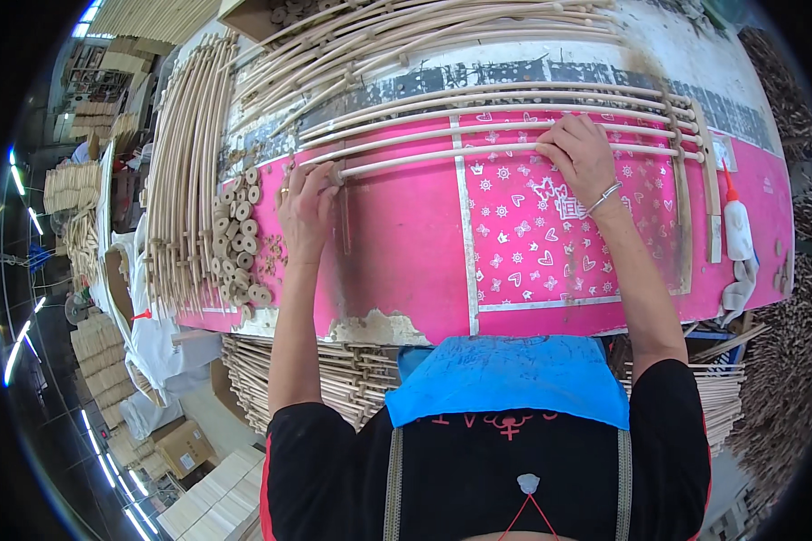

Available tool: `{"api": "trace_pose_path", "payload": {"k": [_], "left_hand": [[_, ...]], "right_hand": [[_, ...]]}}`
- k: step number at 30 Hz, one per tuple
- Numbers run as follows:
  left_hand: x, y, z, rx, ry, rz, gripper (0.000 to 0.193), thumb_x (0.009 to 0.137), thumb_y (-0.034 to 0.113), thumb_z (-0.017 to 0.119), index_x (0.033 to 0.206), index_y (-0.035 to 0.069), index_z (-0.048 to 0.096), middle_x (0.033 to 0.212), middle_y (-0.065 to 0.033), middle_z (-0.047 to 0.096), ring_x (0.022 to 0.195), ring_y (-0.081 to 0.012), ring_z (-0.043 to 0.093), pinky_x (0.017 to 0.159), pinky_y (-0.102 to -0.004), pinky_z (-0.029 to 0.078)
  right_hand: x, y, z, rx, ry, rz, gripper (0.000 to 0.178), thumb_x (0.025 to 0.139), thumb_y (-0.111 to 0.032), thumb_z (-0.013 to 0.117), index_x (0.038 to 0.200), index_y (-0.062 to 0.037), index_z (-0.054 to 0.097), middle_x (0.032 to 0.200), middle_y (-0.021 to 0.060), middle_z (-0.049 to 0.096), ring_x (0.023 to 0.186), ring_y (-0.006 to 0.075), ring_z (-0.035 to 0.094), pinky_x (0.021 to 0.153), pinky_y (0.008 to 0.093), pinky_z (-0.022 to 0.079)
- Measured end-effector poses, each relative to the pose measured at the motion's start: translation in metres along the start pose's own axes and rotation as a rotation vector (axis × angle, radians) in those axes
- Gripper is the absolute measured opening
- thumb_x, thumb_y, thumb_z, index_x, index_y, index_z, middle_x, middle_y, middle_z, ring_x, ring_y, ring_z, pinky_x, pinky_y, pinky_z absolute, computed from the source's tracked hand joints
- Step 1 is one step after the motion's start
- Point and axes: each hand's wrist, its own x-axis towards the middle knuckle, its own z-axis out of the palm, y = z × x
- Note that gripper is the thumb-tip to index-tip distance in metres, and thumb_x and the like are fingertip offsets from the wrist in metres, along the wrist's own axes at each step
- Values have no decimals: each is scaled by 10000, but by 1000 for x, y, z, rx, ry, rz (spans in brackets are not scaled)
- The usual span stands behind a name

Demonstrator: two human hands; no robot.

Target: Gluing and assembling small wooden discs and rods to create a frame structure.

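Several thin wooden rods (424,160) lie side by side across a pink sheet, running left to right. My left hand (306,206) is closed at the left end of the nearest rod, its fingers pinching a small wooden ring (336,173) there. Toward the rods' right part, my right hand (583,160) grips the nearest rod between thumb and fingers, its knuckles over the rods behind. The rods' right ends carry small knobs and lie by a wooden strip (708,185). Just left of my left hand is a heap of loose wooden rings (238,236).
A stack of rods with rings (185,171) lies at the far left, and more rods (406,43) lie across the back. A white glue bottle (737,231) with a red tip rests at the right. Below the table edge are bundled rods (307,370). A cardboard box (186,448) stands lower left.
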Motion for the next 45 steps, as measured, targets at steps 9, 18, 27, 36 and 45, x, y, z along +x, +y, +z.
{"api": "trace_pose_path", "payload": {"k": [9, 18, 27, 36, 45], "left_hand": [[2, -1, 2, -7, -27, -44, 398, 891, 181, 730, 1288, 180, 699, 1206, -59, 674, 1230, -337, 605, 1020, -476, 431], [-2, -5, -4, -50, 17, -53, 385, 922, 164, 716, 1308, 163, 704, 1249, -67, 680, 1239, -307, 611, 1021, -439, 443], [-17, -114, -20, 4, 144, -447, 423, 885, 70, 722, 1304, 117, 688, 1159, -155, 699, 1040, -365, 682, 880, -458, 537], [-19, -144, -12, 371, -52, -422, 337, 880, 206, 761, 1207, 159, 689, 1176, -93, 694, 1037, -357, 678, 853, -490, 487], [-27, -139, -17, 388, -69, -420, 339, 870, 276, 781, 1180, 168, 698, 1188, -61, 674, 1148, -318, 635, 941, -502, 457]], "right_hand": [[-2, 2, 1, -13, 39, -4, 141, 921, -272, 725, 919, -133, 750, 889, 20, 608, 903, 221, 593, 797, 390, 439], [6, 6, -8, 11, 144, 13, 127, 922, -216, 715, 962, -104, 759, 937, 39, 673, 923, 258, 622, 807, 420, 472], [25, 36, -9, -150, -127, -18, 105, 895, -194, 721, 942, -116, 772, 966, 43, 688, 1013, 268, 638, 881, 426, 500], [34, 9, -25, -54, -3, -68, 92, 943, -130, 675, 1007, -67, 694, 967, 95, 680, 932, 316, 646, 832, 431, 478], [21, -29, -48, 36, -15, -48, 98, 932, -85, 693, 1016, -37, 702, 942, 117, 667, 899, 323, 648, 779, 418, 501]]}}
